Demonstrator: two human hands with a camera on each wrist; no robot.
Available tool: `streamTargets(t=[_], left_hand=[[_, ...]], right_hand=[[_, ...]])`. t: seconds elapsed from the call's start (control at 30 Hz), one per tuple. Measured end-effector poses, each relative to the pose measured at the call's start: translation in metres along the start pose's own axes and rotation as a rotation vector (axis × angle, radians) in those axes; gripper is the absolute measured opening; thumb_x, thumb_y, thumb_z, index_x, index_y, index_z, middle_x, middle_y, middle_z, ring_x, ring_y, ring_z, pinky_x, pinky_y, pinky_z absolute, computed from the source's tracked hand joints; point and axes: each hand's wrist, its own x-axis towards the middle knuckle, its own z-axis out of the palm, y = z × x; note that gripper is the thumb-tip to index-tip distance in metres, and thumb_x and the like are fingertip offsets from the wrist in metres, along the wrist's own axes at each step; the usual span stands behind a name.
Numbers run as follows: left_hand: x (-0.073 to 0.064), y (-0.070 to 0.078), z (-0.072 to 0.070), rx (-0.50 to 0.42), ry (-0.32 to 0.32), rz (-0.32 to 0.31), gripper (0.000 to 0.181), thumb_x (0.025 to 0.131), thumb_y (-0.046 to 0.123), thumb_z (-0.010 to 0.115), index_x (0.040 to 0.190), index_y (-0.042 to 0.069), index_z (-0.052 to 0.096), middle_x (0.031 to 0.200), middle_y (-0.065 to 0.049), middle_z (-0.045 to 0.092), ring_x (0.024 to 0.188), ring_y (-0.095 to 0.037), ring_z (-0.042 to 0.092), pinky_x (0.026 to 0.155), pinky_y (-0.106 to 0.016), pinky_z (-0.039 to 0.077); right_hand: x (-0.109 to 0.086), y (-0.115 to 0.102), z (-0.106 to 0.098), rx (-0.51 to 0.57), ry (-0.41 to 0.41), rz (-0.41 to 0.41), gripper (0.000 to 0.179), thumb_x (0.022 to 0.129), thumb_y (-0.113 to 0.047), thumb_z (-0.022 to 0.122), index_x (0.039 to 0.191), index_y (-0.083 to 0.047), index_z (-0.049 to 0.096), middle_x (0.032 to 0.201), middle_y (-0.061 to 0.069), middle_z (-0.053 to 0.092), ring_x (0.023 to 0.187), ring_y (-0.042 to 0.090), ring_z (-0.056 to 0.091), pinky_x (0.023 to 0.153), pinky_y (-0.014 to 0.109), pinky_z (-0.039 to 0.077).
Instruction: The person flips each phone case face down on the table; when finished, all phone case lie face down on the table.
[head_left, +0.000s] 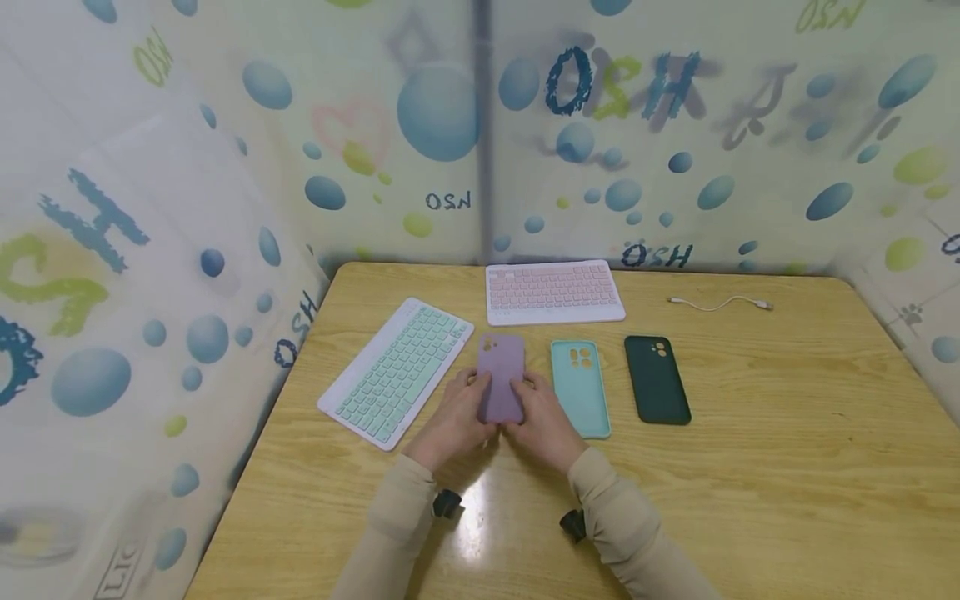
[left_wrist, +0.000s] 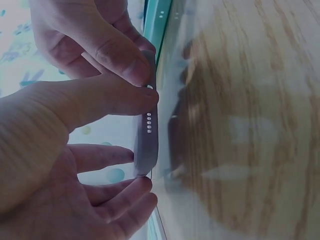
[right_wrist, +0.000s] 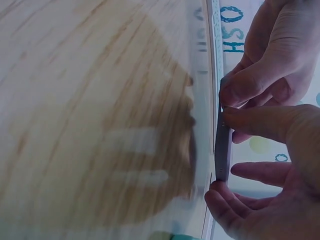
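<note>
Both hands hold a purple phone case by its two sides, its camera cutout end away from the person. The left hand grips the left side and the right hand the right side, near the end closest to the person. In the left wrist view the case shows its narrow end with a row of small holes, and thumbs press there. The right wrist view shows the case edge between fingers and thumbs, apart from the table. Whether a phone sits inside cannot be told.
On the wooden table, a keyboard with mint keys lies at left and one with pink keys at the back. A turquoise phone case and a dark green one lie at right. A white cable lies behind them.
</note>
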Motion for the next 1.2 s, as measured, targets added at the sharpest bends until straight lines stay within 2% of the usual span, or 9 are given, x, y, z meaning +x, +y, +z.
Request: streamTargets(t=[0.2, 0.5, 1.2], left_hand=[[0.000, -0.002, 0.001, 0.017, -0.001, -0.002, 0.085, 0.079, 0.007, 0.078, 0.150, -0.003, 0.034, 0.155, -0.024, 0.031, 0.142, -0.038, 0.032, 0.119, -0.048, 0.030], [0.004, -0.006, 0.004, 0.059, 0.010, 0.034, 0.082, 0.079, 0.010, 0.078, 0.149, -0.003, 0.036, 0.153, -0.024, 0.035, 0.139, -0.038, 0.036, 0.117, -0.048, 0.031], [0.005, -0.010, 0.007, 0.133, -0.002, 0.014, 0.079, 0.082, 0.014, 0.077, 0.149, 0.000, 0.037, 0.152, -0.025, 0.035, 0.135, -0.040, 0.038, 0.115, -0.050, 0.034]], right_hand=[[0.001, 0.000, 0.002, 0.001, -0.012, 0.017, 0.063, 0.079, -0.005, 0.078, 0.133, 0.013, 0.051, 0.142, 0.034, 0.043, 0.131, 0.045, 0.046, 0.110, 0.054, 0.040], [0.002, 0.002, 0.002, -0.011, -0.011, 0.037, 0.060, 0.082, -0.006, 0.077, 0.133, 0.012, 0.052, 0.142, 0.033, 0.044, 0.131, 0.046, 0.044, 0.110, 0.056, 0.039], [0.003, 0.003, 0.009, -0.035, -0.035, 0.047, 0.056, 0.082, -0.006, 0.076, 0.131, 0.012, 0.054, 0.142, 0.035, 0.044, 0.132, 0.047, 0.042, 0.111, 0.058, 0.036]])
